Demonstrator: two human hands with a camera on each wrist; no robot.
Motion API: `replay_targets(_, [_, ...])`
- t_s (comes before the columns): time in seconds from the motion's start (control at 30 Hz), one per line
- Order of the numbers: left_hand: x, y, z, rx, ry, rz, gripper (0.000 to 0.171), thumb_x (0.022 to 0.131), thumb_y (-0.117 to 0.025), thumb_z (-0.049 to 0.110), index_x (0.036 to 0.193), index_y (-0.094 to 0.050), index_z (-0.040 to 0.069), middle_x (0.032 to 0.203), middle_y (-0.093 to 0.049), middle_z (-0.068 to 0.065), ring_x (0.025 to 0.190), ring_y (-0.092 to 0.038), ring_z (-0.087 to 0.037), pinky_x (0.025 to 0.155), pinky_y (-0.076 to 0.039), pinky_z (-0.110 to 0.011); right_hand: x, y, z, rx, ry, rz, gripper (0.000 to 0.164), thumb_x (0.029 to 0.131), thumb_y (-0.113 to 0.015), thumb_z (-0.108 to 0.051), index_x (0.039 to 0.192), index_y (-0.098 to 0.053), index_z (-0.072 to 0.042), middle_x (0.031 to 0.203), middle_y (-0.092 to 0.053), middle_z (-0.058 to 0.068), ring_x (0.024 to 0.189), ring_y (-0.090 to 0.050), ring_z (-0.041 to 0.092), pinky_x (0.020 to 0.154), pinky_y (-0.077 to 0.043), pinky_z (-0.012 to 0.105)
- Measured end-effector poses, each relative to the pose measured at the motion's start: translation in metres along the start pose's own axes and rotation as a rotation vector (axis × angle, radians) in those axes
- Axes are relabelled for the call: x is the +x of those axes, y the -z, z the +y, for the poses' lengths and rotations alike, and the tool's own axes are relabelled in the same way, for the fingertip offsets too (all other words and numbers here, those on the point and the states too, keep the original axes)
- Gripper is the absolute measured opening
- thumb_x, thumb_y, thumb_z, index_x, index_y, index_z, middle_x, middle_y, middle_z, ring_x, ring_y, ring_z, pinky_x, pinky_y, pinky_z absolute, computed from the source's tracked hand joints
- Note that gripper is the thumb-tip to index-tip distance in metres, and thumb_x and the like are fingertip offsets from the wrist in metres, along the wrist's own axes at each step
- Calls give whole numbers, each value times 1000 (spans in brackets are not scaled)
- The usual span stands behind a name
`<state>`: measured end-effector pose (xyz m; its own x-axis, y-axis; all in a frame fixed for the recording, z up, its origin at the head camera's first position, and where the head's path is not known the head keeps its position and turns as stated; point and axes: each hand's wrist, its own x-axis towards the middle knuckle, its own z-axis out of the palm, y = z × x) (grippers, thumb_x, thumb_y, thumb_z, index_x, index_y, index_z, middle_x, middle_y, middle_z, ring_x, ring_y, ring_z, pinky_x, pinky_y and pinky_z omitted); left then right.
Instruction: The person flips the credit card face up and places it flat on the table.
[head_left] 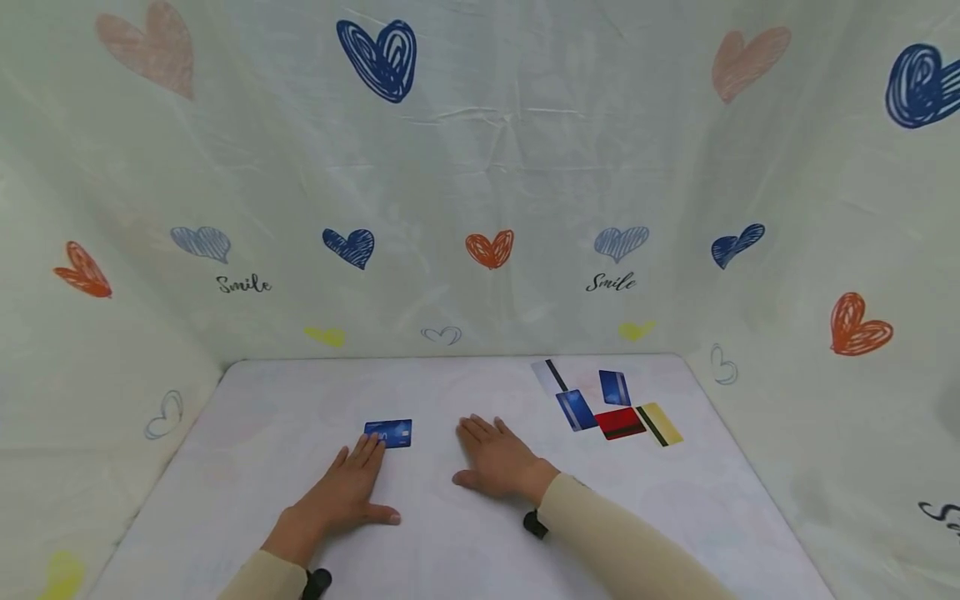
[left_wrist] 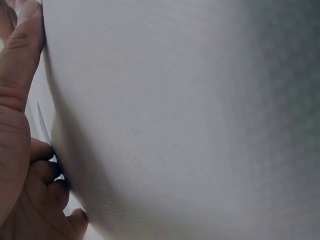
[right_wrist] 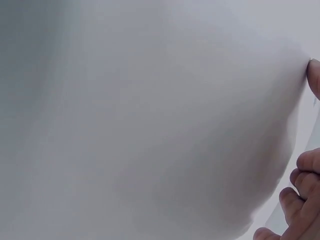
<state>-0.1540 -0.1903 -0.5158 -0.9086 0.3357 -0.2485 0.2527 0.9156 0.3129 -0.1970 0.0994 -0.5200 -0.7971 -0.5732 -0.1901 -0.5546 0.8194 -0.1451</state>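
Note:
A blue bank card (head_left: 397, 432) with a chip lies flat on the white table, left of the middle. My left hand (head_left: 341, 496) reaches it from below, its outstretched fingertips resting on the card's lower left part and the thumb spread to the right. My right hand (head_left: 497, 457) lies on the table to the right of that card, fingers stretched forward, with nothing in it. In the left wrist view the left hand's thumb (left_wrist: 19, 65) and fingers meet the table surface. The right wrist view catches only the right hand's fingers (right_wrist: 305, 200) at its edge.
At the back right lie several more cards: a pale one with a dark stripe (head_left: 543, 379), two blue ones (head_left: 576, 411), (head_left: 615, 388), a red card (head_left: 621, 423) and a yellow card (head_left: 663, 423). A heart-patterned curtain (head_left: 420, 292) encloses the white table (head_left: 285, 400).

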Motion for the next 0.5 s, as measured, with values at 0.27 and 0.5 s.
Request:
replay_targets(0.27, [1, 0, 0, -26, 13, -20, 127, 75, -85, 67, 160, -31, -10, 171, -21, -31, 160, -15, -49, 127, -14, -66, -55, 1, 70, 61, -116, 92, 85, 102, -64, -53, 164, -34, -4, 172, -33, 13, 160, -28, 34, 127, -22, 61])
replay_targets(0.5, [0, -2, -2, -35, 6, -18, 127, 76, -85, 66, 160, -30, -10, 171, -19, -30, 160, -14, -49, 127, -13, -67, -80, -3, 108, 39, -270, 124, 87, 101, -64, -56, 161, -36, 1, 170, -33, 18, 160, -27, 39, 127, -20, 65])
